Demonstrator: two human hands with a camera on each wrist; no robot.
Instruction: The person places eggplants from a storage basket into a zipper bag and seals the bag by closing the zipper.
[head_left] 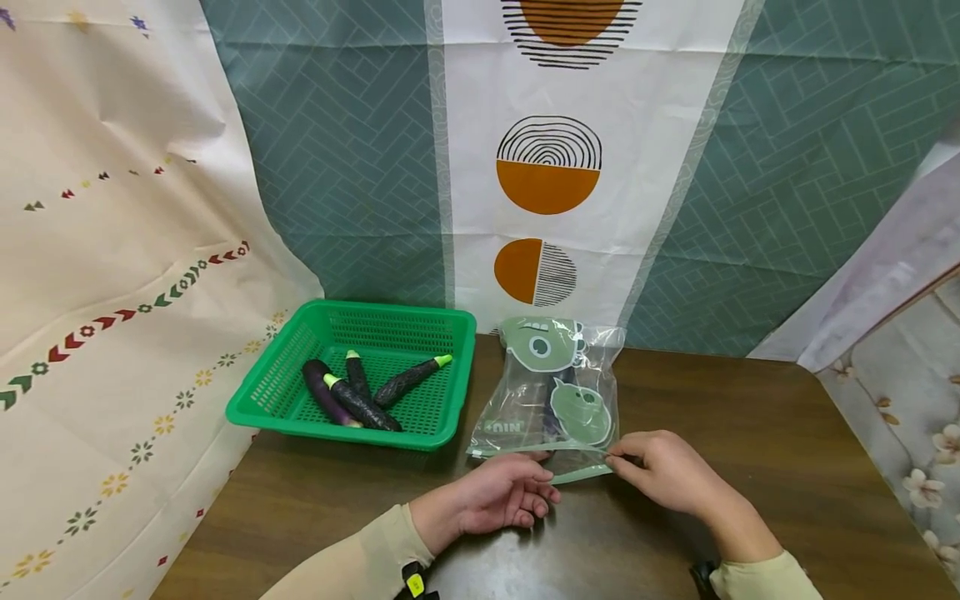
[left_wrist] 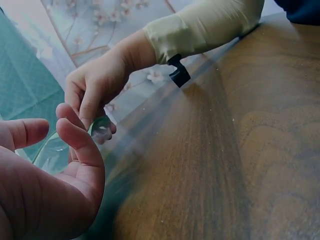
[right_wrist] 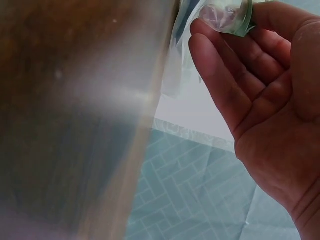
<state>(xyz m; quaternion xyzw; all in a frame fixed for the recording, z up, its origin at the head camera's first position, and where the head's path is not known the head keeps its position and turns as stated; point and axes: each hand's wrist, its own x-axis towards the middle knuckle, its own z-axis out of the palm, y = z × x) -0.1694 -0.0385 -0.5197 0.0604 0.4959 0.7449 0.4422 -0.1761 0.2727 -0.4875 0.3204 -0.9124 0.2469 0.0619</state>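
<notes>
A clear zip bag [head_left: 517,408] with green cartoon prints lies on the table, its green-edged mouth toward me. Something dark purple shows through the plastic, mostly hidden by the prints. My right hand [head_left: 670,471] pinches the right end of the bag's mouth between thumb and fingers; in the right wrist view the green edge [right_wrist: 245,22] runs into that pinch. My left hand [head_left: 504,493] is at the left part of the mouth, palm turned up and fingers loosely bent. In the left wrist view its thumb [left_wrist: 30,132] stands apart from the fingers, with no plastic gripped between them.
A green plastic basket [head_left: 292,419] stands to the left of the bag. In it lie a purple eggplant [head_left: 322,392] and several dark, bumpy cucumber-like vegetables [head_left: 408,382]. Patterned cloth [head_left: 352,167] hangs behind the brown wooden table [head_left: 712,400].
</notes>
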